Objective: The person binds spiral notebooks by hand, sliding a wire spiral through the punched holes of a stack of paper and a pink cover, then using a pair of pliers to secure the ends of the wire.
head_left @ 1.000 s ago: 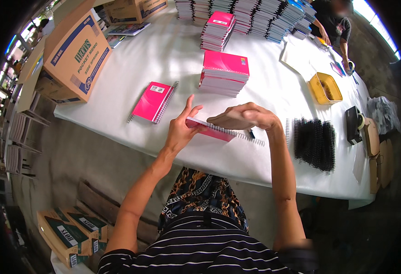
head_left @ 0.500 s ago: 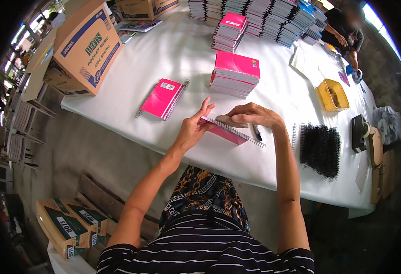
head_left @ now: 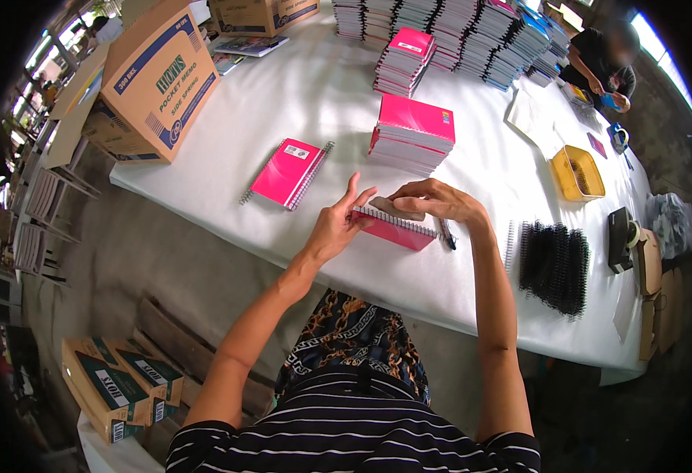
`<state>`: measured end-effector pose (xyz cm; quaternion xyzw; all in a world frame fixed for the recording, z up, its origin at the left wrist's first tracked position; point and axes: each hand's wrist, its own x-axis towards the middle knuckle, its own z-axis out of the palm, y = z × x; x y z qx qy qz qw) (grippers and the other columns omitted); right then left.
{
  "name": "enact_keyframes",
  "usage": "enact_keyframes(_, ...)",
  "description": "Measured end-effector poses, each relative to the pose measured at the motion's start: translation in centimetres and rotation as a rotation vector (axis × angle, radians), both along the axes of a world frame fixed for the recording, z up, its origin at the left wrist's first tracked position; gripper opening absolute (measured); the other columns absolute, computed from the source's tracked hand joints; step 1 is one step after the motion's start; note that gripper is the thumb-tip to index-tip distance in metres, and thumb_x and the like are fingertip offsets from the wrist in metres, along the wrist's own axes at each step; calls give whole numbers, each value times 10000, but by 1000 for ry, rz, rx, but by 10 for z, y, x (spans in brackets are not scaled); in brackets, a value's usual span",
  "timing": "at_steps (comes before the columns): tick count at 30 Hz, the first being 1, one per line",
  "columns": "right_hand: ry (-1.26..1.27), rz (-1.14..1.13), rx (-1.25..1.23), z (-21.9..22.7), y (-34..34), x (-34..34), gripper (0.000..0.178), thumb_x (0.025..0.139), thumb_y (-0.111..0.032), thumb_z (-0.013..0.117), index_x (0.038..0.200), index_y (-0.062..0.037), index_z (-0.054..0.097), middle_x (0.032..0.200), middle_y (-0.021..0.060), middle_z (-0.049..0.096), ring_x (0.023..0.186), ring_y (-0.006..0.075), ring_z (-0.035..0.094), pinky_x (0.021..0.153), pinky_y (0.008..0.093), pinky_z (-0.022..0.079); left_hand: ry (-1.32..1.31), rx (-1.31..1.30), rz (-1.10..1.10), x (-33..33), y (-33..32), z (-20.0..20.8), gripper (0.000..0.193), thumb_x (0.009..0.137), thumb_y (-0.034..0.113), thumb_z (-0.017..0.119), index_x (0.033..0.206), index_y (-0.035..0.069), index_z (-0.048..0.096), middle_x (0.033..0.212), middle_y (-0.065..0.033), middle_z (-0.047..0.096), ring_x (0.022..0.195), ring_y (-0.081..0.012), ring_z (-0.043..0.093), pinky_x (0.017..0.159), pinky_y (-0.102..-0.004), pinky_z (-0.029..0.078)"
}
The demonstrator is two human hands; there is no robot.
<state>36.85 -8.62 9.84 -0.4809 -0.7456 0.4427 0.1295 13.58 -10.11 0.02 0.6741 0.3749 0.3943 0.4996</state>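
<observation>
A pink notebook (head_left: 399, 233) stands on edge near the table's front, with a metal spiral coil (head_left: 409, 223) along its upper edge. My left hand (head_left: 338, 223) grips its left end between thumb and fingers, the index finger pointing up. My right hand (head_left: 444, 202) is closed on a flat grey-brown pad (head_left: 397, 208), resting against the coil; its exact kind is unclear. A dark pen-like tool (head_left: 447, 235) lies just right of the notebook. To the left lies another pink notebook (head_left: 287, 173) with a coil along its side. Beyond my hands stands a stack of pink notebooks (head_left: 413, 130).
Black spiral coils (head_left: 555, 268) lie at the right, near a tape dispenser (head_left: 620, 240). A yellow basket (head_left: 577, 173) sits farther back. Tall notebook stacks (head_left: 448, 35) line the far side; a large carton (head_left: 152, 87) stands left. A co-worker (head_left: 598, 67) stands at far right.
The coil's loose end, which stuck out past the notebook's right end, no longer projects there. My hands keep their grips. The co-worker's hands have come together around something blue.
</observation>
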Motion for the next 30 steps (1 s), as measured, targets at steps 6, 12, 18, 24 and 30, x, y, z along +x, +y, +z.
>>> enact_keyframes(6, -14, -133, 122, -8, -10, 64, 585, 876, -530, 546, 1128, -21, 683, 1041, 163, 682, 978, 274, 626, 883, 384, 486, -98, 3, -183, -9, 11, 6, 682, 925, 141, 632, 1507, 141, 277, 1437, -9, 491, 1134, -105, 535, 807, -245, 496)
enact_keyframes(12, -817, -432, 845, -22, -44, 104, 366, 694, -256, 818, 1010, -91, 733, 1151, 128, 658, 1063, 288, 624, 928, 433, 429, -144, -93, -329, -10, 23, 6, 595, 897, 399, 631, 1404, 127, 477, 1489, -7, 415, 1355, -110, 362, 905, -267, 471)
enact_keyframes(18, -259, -174, 912, -28, -61, -59, 303, 731, -246, 762, 930, -82, 603, 895, 99, 561, 922, 272, 561, 820, 408, 391, -231, -36, -359, -26, 24, -20, 690, 929, 484, 564, 1437, 46, 405, 1457, 9, 448, 1195, -46, 433, 951, -229, 409)
enact_keyframes(24, -318, -125, 877, -32, -61, -60, 145, 747, -39, 627, 885, -35, 583, 897, 130, 597, 888, 293, 573, 801, 410, 389, -135, -18, -420, -17, 25, -9, 573, 937, 391, 544, 1420, 96, 451, 1422, -1, 487, 1197, -69, 449, 1041, -265, 359)
enact_keyframes(30, -324, -189, 962, -37, -62, -68, 170, 754, 7, 590, 922, -20, 570, 933, 148, 577, 919, 293, 561, 839, 419, 389, -179, -154, -424, -23, 21, -4, 628, 922, 517, 550, 1419, 142, 466, 1337, 6, 575, 1019, -40, 495, 925, -248, 431)
